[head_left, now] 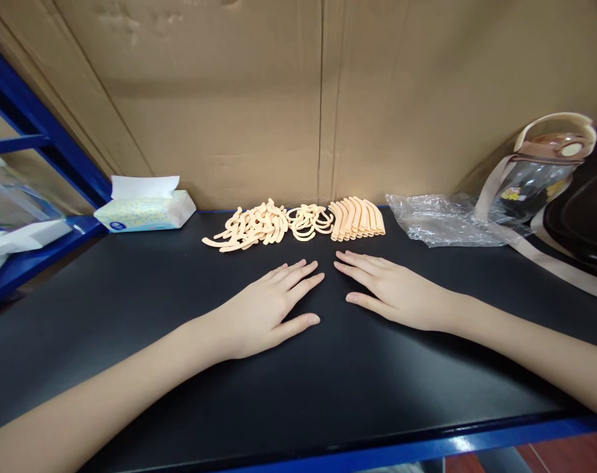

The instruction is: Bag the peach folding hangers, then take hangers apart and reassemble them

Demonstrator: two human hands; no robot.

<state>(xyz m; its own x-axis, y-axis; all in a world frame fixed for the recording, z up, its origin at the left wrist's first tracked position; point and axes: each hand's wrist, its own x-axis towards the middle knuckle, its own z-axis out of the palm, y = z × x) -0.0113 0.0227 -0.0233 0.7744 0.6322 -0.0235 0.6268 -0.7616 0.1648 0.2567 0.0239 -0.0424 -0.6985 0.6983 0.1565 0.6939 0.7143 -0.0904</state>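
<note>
My left hand (271, 302) lies flat on the black tabletop (298, 394), palm down, fingers apart and holding nothing. Opposite it, my right hand (394, 289) rests the same way, its fingertips pointing toward the left hand without touching it. Beyond the left fingertips is a loose heap of peach-coloured curved strips (253, 226). Thin peach C-shaped rings (308, 220) lie in a small pile beside that heap. Just past the right fingertips, several peach curved tube-like pieces (357, 218) are lined up side by side. Neither hand touches any of these pieces.
A tissue pack (145, 209) sits at the back left, near a blue metal frame (37, 118). Crumpled clear plastic bags (441, 220) lie at the back right, beside a strapped water bottle (539, 171) and a dark bag (581, 203). Cardboard (229, 98) stands behind the table.
</note>
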